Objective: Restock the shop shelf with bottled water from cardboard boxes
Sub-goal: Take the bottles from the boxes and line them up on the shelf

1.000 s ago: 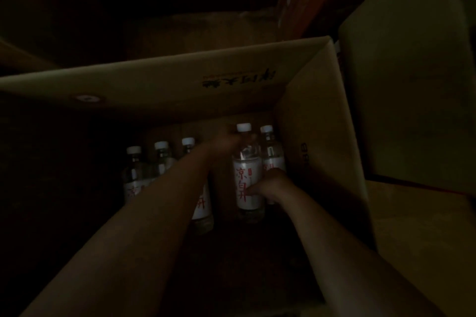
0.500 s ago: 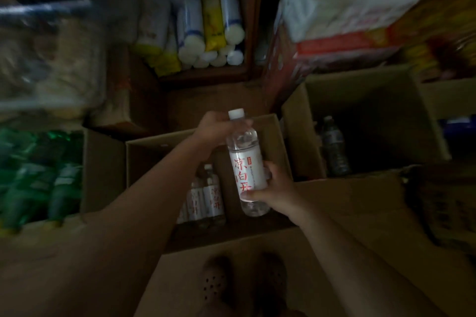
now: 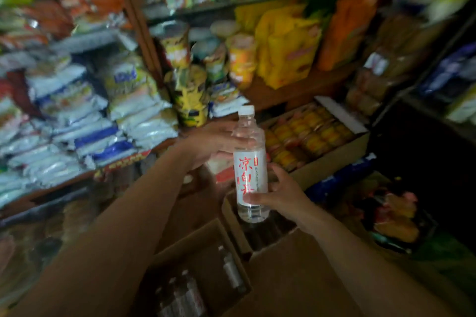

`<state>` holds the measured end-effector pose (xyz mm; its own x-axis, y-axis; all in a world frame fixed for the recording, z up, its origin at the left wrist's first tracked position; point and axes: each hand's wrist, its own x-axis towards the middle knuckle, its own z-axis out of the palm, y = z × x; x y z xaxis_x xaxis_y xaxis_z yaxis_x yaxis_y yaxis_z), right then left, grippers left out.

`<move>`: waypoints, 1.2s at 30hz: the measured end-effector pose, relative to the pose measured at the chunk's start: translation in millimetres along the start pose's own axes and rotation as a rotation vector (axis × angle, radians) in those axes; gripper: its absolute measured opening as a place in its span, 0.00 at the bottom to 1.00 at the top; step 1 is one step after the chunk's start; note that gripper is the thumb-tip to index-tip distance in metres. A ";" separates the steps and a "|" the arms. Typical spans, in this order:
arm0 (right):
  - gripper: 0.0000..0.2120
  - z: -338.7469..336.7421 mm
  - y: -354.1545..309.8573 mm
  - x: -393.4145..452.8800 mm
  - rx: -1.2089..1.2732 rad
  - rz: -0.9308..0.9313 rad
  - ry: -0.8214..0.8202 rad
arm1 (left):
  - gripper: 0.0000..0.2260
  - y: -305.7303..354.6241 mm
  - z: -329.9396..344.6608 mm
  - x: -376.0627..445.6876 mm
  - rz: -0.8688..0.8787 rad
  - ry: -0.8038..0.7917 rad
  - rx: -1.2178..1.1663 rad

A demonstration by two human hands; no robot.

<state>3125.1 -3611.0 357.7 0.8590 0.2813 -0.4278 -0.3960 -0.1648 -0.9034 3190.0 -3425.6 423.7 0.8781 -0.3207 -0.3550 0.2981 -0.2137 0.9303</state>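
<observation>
A clear water bottle [image 3: 250, 162] with a white cap and a white label in red characters stands upright in mid-air before the shelves. My left hand [image 3: 213, 143] grips its upper part below the neck. My right hand [image 3: 280, 194] holds its lower part, thumb across the label's bottom. Below, an open cardboard box [image 3: 203, 247] holds several more water bottles [image 3: 185, 298] in its dark interior. A second cardboard box [image 3: 233, 224] stands just behind it under the held bottle.
Packed shop shelves [image 3: 296, 90] fill the view ahead: stacked white-and-blue packets [image 3: 85, 123] at left, cup noodles [image 3: 190, 95] in the middle, yellow bags [image 3: 286, 46] above. A box of orange-lidded goods [image 3: 309, 136] sits to the right. More packets [image 3: 394, 216] lie lower right.
Both hands have lifted the bottle out of the box and up in front of the shelves. The view has swung from inside the box up to the shelves.
</observation>
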 end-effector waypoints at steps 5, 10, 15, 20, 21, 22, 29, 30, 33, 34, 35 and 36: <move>0.35 -99.6 -82.8 -72.6 0.052 -0.152 0.218 | 0.16 145.5 91.4 9.6 0.200 -0.131 0.158; 0.31 -200.1 -133.3 -154.2 0.012 -0.272 0.443 | 0.16 252.2 197.7 13.9 0.377 -0.221 0.271; 0.30 -296.2 -150.7 -246.3 0.014 -0.314 0.618 | 0.16 328.8 318.2 24.4 0.492 -0.363 0.310; 0.28 -384.1 -142.6 -324.3 0.075 -0.330 0.830 | 0.17 386.6 446.6 37.1 0.583 -0.508 0.360; 0.28 -399.7 -142.3 -339.7 0.071 -0.328 0.872 | 0.17 396.7 470.7 39.0 0.602 -0.537 0.367; 0.28 -415.4 -141.7 -354.7 0.069 -0.325 0.913 | 0.17 406.3 494.3 40.6 0.620 -0.567 0.369; 0.30 -506.1 -130.3 -436.0 0.018 -0.285 1.167 | 0.16 454.3 638.2 57.2 0.697 -0.781 0.373; 0.31 -518.8 -127.4 -443.8 0.021 -0.279 1.192 | 0.16 458.9 656.2 61.5 0.701 -0.811 0.360; 0.30 -554.4 -120.4 -463.2 0.004 -0.272 1.297 | 0.17 471.2 706.4 75.4 0.726 -0.891 0.352; 0.30 -565.5 -118.6 -468.1 0.007 -0.267 1.332 | 0.17 475.7 721.8 79.6 0.736 -0.917 0.355; 0.31 -576.2 -116.9 -472.8 0.012 -0.265 1.364 | 0.18 480.5 737.0 83.6 0.749 -0.943 0.358; 0.32 -586.3 -114.9 -477.0 0.018 -0.264 1.390 | 0.18 484.9 751.9 87.7 0.758 -0.965 0.358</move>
<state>2951.2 -4280.5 683.2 0.5178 -0.8471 0.1194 -0.1709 -0.2392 -0.9558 3130.2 -4251.1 774.4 0.1123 -0.9756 0.1886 -0.4049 0.1283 0.9053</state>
